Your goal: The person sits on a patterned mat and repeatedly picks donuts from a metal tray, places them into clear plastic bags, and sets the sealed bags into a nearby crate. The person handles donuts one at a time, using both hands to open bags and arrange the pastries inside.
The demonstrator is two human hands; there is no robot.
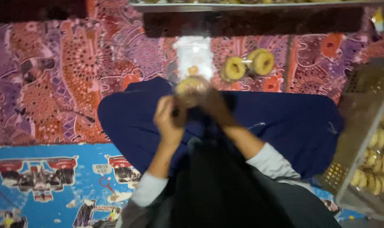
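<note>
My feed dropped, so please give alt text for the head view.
Both hands, left hand and right hand, hold a blurred ring-shaped pastry over a lap in dark blue cloth. Two bagged pastries lie on the patterned mat; a crate of pastries sits at right.

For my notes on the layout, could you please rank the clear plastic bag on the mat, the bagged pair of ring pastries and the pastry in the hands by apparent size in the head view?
1. Clear plastic bag, largest.
2. Bagged pair of ring pastries, slightly smaller.
3. Pastry held by the left hand and right hand: smallest, though blurred, partly covered and nearer the camera, so unsure.
</note>
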